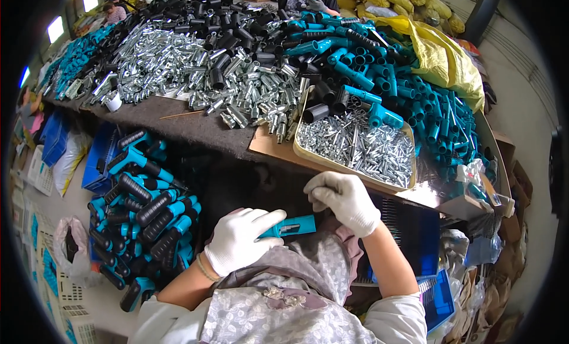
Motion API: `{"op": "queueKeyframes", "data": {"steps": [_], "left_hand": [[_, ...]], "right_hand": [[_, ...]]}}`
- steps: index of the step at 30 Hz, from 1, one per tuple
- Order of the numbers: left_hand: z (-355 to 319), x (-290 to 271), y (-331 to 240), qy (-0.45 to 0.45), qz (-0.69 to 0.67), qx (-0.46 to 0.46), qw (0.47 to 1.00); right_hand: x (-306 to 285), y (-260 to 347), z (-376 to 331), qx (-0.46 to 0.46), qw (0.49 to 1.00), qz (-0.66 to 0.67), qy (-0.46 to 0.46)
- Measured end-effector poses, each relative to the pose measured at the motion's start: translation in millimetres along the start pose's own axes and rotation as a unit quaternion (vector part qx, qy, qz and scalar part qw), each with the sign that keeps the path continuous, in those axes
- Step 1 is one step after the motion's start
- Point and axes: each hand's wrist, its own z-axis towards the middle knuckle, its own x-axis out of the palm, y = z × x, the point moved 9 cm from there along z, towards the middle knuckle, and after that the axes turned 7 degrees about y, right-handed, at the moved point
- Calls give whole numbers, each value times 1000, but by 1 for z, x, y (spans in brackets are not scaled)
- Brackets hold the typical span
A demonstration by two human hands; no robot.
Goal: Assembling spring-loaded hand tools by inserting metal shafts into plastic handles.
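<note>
1. Nearest you is your own lap, covered by a grey patterned apron (278, 308); both gloved hands work just above it, at the near edge of the bench (195, 127).
2. Your left hand (240, 240) is closed around the near end of a teal handle (291, 226), thumb lying along its top. The handle points right, toward your other hand.
3. Your right hand (344, 198) is curled shut just beyond the handle's far end, touching or almost touching it. Whether it pinches a small part you cannot tell; the glove hides the fingertips.
4. The step in hand looks like fitting a small metal piece into the handle's open end, judging by how the two hands meet there.
5. The tray (305, 157) of small silver pins (361, 145) sits just past your right hand, within easy reach. Behind the tray lie heaps of teal fittings (427, 115), and left of the tray a wide spread of silver tubes (178, 65) and black sleeves (228, 38).
6. Left of your lap, below the bench, is a stack of finished handles (148, 207) with black grips.
7. The next move likely calls for keeping the handle level and steady in your left hand while the right lines its piece up squarely with the opening.
</note>
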Motion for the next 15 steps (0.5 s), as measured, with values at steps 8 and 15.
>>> {"op": "queueKeyframes", "data": {"steps": [8,15], "left_hand": [[-3,3,-3,39,36,-26,998],[-5,5,-1,41,40,-44,997]], "right_hand": [[5,-24,-5,2,997,69,15],[22,-16,-2,-14,999,4,40]]}}
